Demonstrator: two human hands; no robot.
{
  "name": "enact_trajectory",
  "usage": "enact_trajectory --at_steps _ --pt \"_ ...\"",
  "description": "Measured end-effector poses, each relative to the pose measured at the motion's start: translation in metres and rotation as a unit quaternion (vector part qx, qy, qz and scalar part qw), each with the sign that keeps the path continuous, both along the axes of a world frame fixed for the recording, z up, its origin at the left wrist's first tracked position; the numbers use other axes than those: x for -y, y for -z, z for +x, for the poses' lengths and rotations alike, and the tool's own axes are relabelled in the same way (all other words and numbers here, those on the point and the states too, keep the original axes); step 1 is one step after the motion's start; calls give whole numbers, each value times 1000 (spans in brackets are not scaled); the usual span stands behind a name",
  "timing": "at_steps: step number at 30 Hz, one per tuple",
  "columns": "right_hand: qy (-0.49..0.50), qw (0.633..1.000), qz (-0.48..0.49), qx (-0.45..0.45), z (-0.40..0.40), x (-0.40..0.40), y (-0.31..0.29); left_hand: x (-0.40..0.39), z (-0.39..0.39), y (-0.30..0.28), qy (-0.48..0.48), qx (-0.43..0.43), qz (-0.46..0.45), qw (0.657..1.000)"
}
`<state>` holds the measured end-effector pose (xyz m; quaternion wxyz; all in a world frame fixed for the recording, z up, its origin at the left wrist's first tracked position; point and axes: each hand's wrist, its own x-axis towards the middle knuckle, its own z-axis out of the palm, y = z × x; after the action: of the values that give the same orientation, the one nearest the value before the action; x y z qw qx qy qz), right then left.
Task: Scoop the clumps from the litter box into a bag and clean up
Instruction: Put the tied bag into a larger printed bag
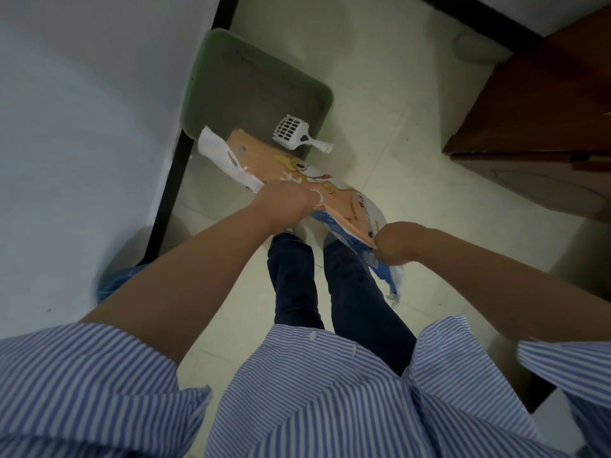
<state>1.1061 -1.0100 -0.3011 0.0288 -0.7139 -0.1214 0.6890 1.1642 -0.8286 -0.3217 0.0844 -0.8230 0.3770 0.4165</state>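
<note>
A green litter box point(211, 61) with grey litter sits on the tiled floor against the wall. A white slotted scoop point(294, 132) lies at its near right corner, handle over the rim. I hold a printed orange, white and blue litter bag point(344, 203) tilted, its torn open top over the box's near edge. My left hand point(286, 201) grips the bag near its middle. My right hand point(395, 244) grips the bag's lower end. Both hands are seen from the back, so the fingers are hidden.
A white wall with a black skirting strip point(172, 180) runs along the left. A brown wooden cabinet point(542, 110) stands at the right. A blue bin liner point(119, 279) shows at lower left. My legs stand just before the box.
</note>
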Motion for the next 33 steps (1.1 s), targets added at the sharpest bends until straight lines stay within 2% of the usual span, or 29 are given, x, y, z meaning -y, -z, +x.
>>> enact_trajectory --at_steps 5,11,14,15,18,20,23,29,33 --pt "32 999 -14 8 2 9 -2 17 16 0 49 10 -10 999" --pt "109 993 -37 22 18 15 -5 16 27 12 -13 25 -23 999" --pt "118 992 -48 16 23 13 -7 15 26 9 -53 6 10 999" --pt "118 992 -51 13 24 12 -7 15 24 9 -73 5 2 997" --pt "121 991 -53 18 30 11 -11 12 21 10 -56 69 -114 990" --pt "120 991 -58 20 35 8 -13 6 21 15 -61 93 -142 984" --pt "114 992 -60 15 41 3 -16 5 18 17 -44 92 -135 986" --pt "96 994 -54 12 45 -2 -18 1 20 19 -59 87 -198 975" --pt "79 995 -57 4 45 -5 -17 -2 18 15 -55 121 -171 976"
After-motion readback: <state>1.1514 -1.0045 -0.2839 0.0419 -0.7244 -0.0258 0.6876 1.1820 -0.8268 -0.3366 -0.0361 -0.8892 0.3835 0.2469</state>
